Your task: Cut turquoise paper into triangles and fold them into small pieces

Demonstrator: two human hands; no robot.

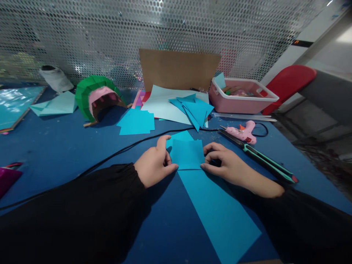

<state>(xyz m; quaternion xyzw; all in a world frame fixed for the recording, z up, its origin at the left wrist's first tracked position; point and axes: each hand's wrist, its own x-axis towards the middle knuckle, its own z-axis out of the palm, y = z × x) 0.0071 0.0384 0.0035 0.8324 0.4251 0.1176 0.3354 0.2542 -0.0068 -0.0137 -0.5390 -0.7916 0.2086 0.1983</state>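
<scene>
A long teal paper strip [217, 209] lies on the blue table [68, 146], its far end folded back into a square flap [187, 154]. My left hand [155, 163] pinches the flap's left edge, fingers curled and thumb raised along the side. On the flap's right edge, my right hand [229, 167] pinches the fold with bent fingers. Both black sleeves rest on the table.
A pink glue gun [243, 132] and teal-handled scissors [261, 157] lie right of my hands, with a black cable [115, 154] running left. Behind are teal paper pieces [192, 108], a pink bin [242, 96], cardboard [178, 68], a green-and-pink paper model [96, 97] and a perforated metal screen [165, 25].
</scene>
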